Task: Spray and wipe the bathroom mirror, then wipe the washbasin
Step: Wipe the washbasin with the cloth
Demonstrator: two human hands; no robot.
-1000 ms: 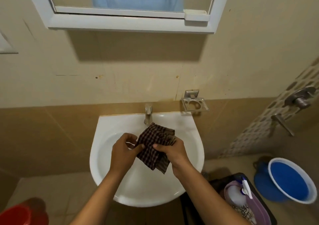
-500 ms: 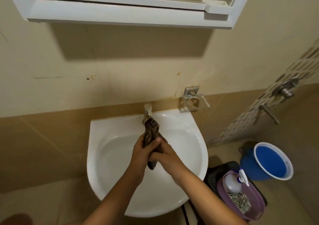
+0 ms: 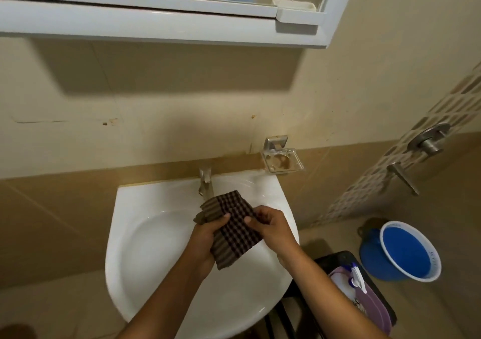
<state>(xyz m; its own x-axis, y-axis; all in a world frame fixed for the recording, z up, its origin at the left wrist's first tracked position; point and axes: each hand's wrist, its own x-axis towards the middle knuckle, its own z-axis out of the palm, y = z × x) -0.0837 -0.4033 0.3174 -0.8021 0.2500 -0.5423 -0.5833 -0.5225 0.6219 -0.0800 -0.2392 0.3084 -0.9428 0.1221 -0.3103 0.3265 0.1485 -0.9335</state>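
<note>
The washbasin (image 3: 145, 255) looks like glossy white ceramic, smooth, with soft highlights along its rim. Over its bowl, the cloth (image 3: 229, 228) is a woven matt fabric in a dark brown check, with a ribbed texture. At the washbasin's back edge the tap (image 3: 205, 181) is brushed metal with a dull sheen. Just right of the tap, the soap holder (image 3: 282, 160) is metal with a clear plastic tray. Above the washbasin, the mirror frame (image 3: 156, 25) is smooth white plastic. Right of the washbasin, the bucket (image 3: 400, 252) is glossy blue plastic.
</note>
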